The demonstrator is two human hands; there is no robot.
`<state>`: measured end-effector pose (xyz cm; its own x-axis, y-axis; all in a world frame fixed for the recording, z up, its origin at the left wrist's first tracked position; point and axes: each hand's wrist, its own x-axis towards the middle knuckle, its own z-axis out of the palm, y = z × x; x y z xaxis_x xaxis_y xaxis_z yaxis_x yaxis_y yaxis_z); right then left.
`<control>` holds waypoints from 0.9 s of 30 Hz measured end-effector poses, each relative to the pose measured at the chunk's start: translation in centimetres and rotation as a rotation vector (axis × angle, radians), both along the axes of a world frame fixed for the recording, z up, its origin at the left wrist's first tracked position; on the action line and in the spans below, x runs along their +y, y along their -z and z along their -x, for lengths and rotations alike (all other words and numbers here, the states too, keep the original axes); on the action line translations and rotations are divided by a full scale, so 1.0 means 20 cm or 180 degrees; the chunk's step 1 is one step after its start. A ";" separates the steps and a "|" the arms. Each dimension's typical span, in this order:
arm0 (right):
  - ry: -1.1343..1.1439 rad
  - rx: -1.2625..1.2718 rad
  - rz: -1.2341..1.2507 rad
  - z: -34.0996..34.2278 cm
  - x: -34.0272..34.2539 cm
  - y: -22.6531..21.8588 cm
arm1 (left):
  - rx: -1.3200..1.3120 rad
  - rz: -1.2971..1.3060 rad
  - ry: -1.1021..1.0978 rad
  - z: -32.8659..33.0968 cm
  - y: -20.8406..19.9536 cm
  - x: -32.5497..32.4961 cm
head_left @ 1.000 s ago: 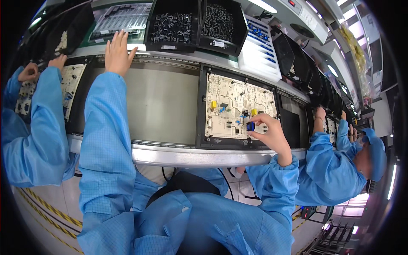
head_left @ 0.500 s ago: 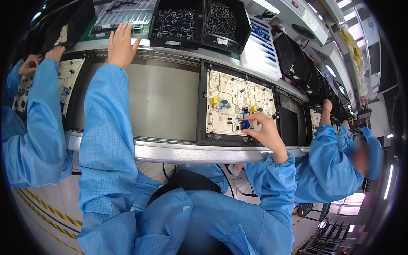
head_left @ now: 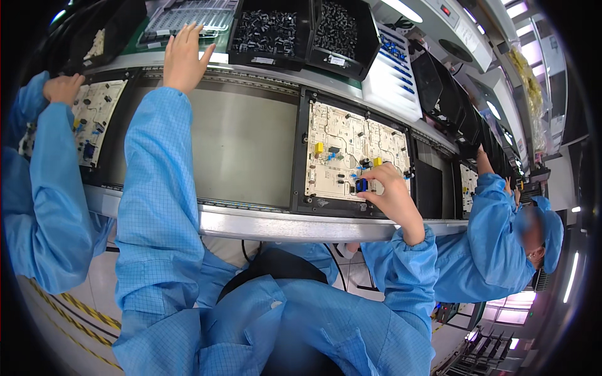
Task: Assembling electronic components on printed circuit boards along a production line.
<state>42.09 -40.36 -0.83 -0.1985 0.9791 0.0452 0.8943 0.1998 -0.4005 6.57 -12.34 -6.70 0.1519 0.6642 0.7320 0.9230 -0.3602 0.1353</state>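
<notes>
1. Small blue component (head_left: pixel 360 185) sits at the near edge of the white circuit board (head_left: pixel 354 153), low and right of centre, pinched btwn fingertips.
2. Right hand (head_left: pixel 392 197): thumb + forefinger closed on the blue component, pressing it at the board; wrist rests over the near rail of the conveyor (head_left: pixel 263 222).
3. Board lies in a black carrier frame (head_left: pixel 300 156) on the conveyor, right of the wide grey panel. Yellow blocks and a few blue + black parts already stand on it, mostly mid-board.
4. Left hand (head_left: pixel 184 59): stretched to the conveyor's far edge, fingers spread, palm down, holding nothing; fingertips at the front lip of a clear tray (head_left: pixel 188 14) of small parts.
5. Right of that tray, along the far edge: two black bins (head_left: pixel 273 31) full of dark small components, then a white tray w/ blue parts (head_left: pixel 392 69).
6. Left end of the conveyor: another person's hand (head_left: pixel 63 88) and blue sleeve over a second board (head_left: pixel 94 122); grip there too small to tell.
7. Right end: a third person in a blue coat (head_left: pixel 495 250) reaches up to a further board (head_left: pixel 467 182).
</notes>
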 end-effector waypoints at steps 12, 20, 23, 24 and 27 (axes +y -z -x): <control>-0.0320 -0.0586 0.0817 0.45 0.29 -0.39 | -0.1683 0.0168 0.0963 0.23 -0.12 0.39; 0.0357 -0.0240 -0.1502 0.48 1.54 -0.31 | -0.0230 0.0388 0.0624 0.36 -0.21 0.94; 0.0118 -0.0397 -0.1400 0.52 1.74 -0.08 | 0.0719 0.0507 0.0141 0.31 -0.12 0.99; 0.0179 -0.0719 -0.1687 0.56 1.80 -0.06 | 0.0888 0.0475 -0.0061 0.29 -0.13 0.97; 0.0541 -0.0731 -0.1636 0.56 1.89 -0.03 | 0.1056 0.0546 -0.0110 0.26 -0.18 0.93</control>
